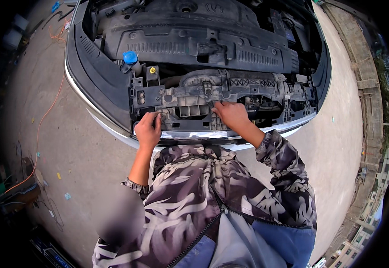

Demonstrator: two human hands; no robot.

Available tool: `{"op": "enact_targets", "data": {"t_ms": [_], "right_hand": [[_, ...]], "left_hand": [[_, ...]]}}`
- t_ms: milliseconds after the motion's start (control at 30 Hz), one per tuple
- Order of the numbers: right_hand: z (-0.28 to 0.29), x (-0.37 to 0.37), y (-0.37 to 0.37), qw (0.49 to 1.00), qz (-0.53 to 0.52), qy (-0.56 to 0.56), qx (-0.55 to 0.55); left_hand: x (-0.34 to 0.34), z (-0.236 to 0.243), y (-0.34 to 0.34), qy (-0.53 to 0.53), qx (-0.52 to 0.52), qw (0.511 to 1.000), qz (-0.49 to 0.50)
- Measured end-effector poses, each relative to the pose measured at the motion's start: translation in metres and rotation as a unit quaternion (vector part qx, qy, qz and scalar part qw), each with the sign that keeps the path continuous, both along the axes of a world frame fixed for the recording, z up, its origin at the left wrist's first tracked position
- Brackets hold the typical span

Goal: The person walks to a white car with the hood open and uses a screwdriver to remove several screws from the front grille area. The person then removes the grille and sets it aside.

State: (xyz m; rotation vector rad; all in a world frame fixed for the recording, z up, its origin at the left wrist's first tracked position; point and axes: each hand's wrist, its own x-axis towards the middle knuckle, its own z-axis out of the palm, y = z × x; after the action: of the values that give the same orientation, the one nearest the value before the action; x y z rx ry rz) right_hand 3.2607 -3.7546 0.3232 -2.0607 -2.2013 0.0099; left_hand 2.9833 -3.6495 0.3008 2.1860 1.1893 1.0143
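I stand at the front of a car with its engine bay exposed, both hands down on the black plastic front panel. My left hand is at the panel's left part, fingers curled and thumb drawn in beside a bracket; whatever lies between the fingertips is too small to make out. Near the panel's middle, my right hand has its fingers pinched together at the top of a ribbed upright. Its fingertips touch the panel there, and anything inside the pinch is hidden. An opening with grey ribs lies between the hands.
Behind the panel are an air duct, a blue reservoir cap, a yellow cap and a wide black engine cover. White bodywork rims the front. An orange cable runs over the concrete floor at left.
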Motion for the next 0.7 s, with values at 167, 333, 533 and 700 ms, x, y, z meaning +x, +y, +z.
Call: {"op": "enact_targets", "data": {"t_ms": [167,333,533,700], "right_hand": [[0.004,-0.003,0.002,0.997,-0.031,-0.01,-0.063],[0.027,-0.003,0.007,0.981,-0.003,-0.043,-0.191],[0.029,-0.004,0.019,0.963,-0.037,-0.041,-0.263],[0.044,-0.002,0.024,0.961,-0.032,-0.026,-0.273]], "left_hand": [[-0.001,0.003,-0.001,0.027,-0.01,1.0,-0.001],[0.0,0.004,-0.003,0.016,-0.022,1.0,0.01],[0.0,0.0,-0.003,0.019,-0.016,1.0,0.014],[-0.005,-0.004,0.003,-0.042,0.008,0.999,0.002]]}}
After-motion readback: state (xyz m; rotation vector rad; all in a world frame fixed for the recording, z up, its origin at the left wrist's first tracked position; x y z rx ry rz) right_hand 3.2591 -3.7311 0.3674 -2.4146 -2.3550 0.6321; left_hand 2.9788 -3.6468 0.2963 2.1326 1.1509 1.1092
